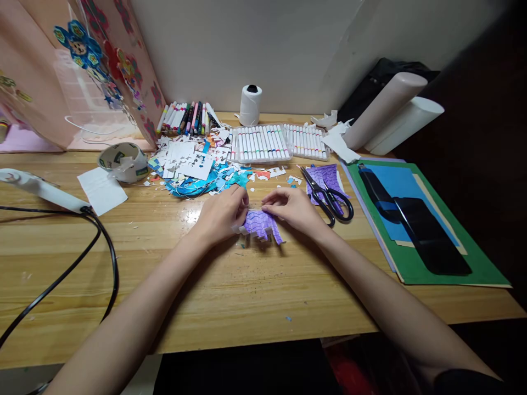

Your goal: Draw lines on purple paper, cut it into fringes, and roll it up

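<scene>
A small purple patterned paper piece (260, 224) with a fringed lower edge is held just above the wooden table. My left hand (224, 213) is closed on its left side, fingers curled. At its upper right corner, my right hand (293, 208) pinches the paper between thumb and forefinger. Black-handled scissors (327, 196) lie to the right of my right hand, partly over another purple paper piece (323, 178). Beyond my hands is a pile of cut white and blue paper scraps (189, 164).
At the back stand marker sets (263, 144) and a white thread spool (250, 105). A tape roll (123, 162) and a white glue gun (45, 191) with a black cable are left. Green board (444, 263) with a black device (432, 236) lies right.
</scene>
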Motion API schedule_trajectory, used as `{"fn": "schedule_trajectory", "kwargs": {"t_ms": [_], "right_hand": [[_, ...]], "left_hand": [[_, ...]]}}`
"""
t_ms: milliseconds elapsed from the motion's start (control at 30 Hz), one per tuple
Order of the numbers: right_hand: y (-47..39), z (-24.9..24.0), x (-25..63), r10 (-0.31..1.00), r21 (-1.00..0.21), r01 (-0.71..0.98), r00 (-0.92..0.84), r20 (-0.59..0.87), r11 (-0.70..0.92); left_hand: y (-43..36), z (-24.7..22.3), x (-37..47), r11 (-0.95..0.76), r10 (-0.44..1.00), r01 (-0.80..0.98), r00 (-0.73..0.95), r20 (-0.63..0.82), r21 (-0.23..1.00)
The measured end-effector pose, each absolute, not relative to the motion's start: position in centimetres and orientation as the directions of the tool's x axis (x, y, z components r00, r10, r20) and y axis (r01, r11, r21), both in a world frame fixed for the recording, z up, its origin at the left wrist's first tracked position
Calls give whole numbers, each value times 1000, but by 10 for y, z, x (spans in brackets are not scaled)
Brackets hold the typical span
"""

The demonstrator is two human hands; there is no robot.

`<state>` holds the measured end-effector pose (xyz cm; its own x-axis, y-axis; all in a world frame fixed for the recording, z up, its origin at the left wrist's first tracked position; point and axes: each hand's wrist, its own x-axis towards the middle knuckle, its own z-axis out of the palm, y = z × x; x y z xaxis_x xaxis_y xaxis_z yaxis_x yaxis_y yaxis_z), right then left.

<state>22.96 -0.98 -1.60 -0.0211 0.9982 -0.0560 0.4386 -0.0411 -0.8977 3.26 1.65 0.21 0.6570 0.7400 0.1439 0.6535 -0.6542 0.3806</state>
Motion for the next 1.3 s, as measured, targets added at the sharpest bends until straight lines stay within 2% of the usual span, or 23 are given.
{"fn": "schedule_trajectory", "kwargs": {"t_ms": [233, 400, 600, 1033, 1300], "right_hand": [[-12, -13, 227, 1000, -852, 523, -4, 1, 3], [-13, -10, 227, 1000, -819, 573, -11, 25, 27], [-11, -10, 230, 999, -848, 530, -30, -30, -10], [-8, 0, 240, 965, -915, 318, -2, -263, -249], [-8, -7, 241, 983, -899, 398, 34, -183, -181]], "left_hand": [[20, -11, 37, -796, 593, 509, 766, 248, 328], [21, -10, 37, -817, 557, 474, 797, 235, 330], [18, -4, 36, -821, 540, 463, 819, 192, 334], [13, 0, 36, -837, 502, 442, 855, 128, 324], [14, -5, 38, -850, 494, 441, 856, 150, 288]]}}
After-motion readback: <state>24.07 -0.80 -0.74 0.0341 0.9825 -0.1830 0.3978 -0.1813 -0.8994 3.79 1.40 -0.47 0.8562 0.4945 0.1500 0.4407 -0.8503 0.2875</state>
